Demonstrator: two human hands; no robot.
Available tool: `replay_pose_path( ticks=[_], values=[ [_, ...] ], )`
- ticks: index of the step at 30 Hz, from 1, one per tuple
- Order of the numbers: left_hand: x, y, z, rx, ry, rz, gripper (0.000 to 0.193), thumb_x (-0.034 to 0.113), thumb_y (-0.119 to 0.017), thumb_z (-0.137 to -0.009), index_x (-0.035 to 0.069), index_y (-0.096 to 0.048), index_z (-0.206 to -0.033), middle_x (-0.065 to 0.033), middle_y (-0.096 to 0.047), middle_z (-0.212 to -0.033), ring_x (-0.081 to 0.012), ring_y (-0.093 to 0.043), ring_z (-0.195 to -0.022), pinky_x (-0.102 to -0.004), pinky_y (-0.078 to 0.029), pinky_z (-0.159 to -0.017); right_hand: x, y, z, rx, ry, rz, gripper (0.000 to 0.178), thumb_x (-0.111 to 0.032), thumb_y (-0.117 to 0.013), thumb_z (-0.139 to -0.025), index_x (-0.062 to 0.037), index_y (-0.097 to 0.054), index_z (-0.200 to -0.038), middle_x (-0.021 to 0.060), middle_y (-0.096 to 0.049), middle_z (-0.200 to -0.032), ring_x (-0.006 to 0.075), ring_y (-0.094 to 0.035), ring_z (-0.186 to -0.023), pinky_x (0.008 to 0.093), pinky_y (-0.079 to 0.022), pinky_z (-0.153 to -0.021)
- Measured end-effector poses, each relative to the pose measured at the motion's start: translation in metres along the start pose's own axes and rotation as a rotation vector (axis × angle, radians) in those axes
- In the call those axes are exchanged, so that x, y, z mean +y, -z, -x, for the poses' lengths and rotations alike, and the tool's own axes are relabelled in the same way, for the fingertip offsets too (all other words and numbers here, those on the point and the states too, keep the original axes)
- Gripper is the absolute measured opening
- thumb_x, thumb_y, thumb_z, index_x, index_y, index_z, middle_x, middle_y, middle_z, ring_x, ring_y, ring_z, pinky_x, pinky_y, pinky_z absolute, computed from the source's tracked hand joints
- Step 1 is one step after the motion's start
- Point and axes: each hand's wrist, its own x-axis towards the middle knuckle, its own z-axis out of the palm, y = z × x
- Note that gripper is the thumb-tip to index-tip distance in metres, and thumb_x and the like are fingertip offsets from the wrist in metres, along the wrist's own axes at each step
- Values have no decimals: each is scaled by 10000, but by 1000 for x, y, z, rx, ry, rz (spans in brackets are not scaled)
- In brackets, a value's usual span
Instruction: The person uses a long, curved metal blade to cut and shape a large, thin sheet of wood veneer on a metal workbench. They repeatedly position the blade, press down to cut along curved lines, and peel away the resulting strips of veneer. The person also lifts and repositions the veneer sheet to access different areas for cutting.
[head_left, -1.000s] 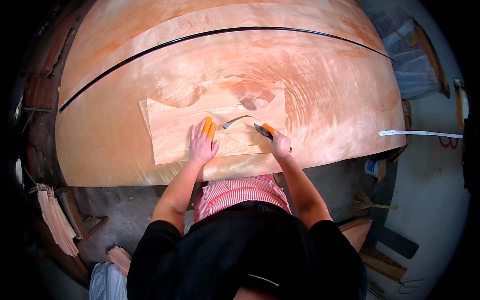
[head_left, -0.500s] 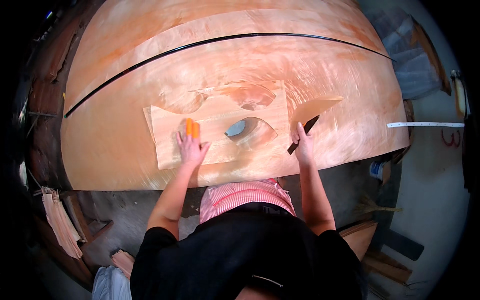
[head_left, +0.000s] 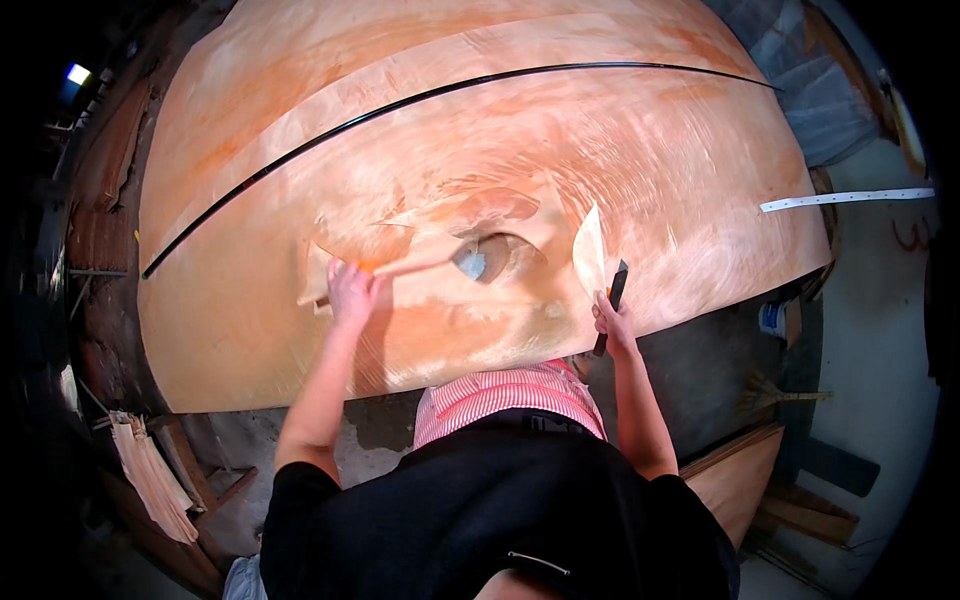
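My left hand (head_left: 352,295) is closed on a thin veneer sheet (head_left: 415,264), which shows nearly edge-on as a narrow blurred strip pointing right. Orange tape-like bands wrap some of its fingers. My right hand (head_left: 614,322) grips a dark flat bar-like tool (head_left: 617,287) together with a pale leaf-shaped veneer piece (head_left: 590,248), whose tip points away from me. Both hands are over a large wood veneer sheet (head_left: 700,190). Between them an oval hole (head_left: 473,262) shows something pale blue-grey below. Torn or cut veneer (head_left: 500,205) lies around the hole.
A long thin black rod (head_left: 420,105) curves across the large sheet. A white perforated strip (head_left: 840,200) reaches in at right. Veneer strips (head_left: 150,470) stand at lower left; a broom (head_left: 785,392), a tub (head_left: 772,320) and wooden boards (head_left: 740,480) sit at lower right.
My left hand has gone from lying flat on the smaller veneer sheet to gripping it, and the sheet is tipped up. My right hand has turned the leaf-shaped piece more upright.
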Motion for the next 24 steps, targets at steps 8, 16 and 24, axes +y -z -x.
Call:
replay_pose_path(
  ticks=[8, 16, 24],
  values=[
    [-27, 38, -142, 367, 163, -440, 307, 235, -642, -660, 108, -563, -929, -88, -559, -845, -233, -533, -821, -412, -341, -845, -15, -2, 9, -78, 71, 274, 173, -223, -536, -808, -70, -530, -729, -56, -433, -536, 10, -318, -410, 173, -235, -375],
    [115, -58, -64, -981, 629, 1265, 387, 458, -562, -750, 74, -611, -752, -14, -569, -701, -55, -482, -613, -196, -375, -569, -26, -41, 9, -286, 272, 695, 180, -173, -577, -783, -30, -549, -888, -23, -479, -588, 52, -429, -534, 213, -364, -494],
    [143, -56, -27, -699, 1166, 1809, 264, 252, -507, -828, 28, -525, -967, -116, -592, -928, -206, -590, -854, -274, -459, -746, -17, -50, 11, -202, 201, 836, 246, -254, -577, -774, -10, -562, -802, 16, -547, -598, 82, -457, -554, 221, -367, -512]
  ],
)
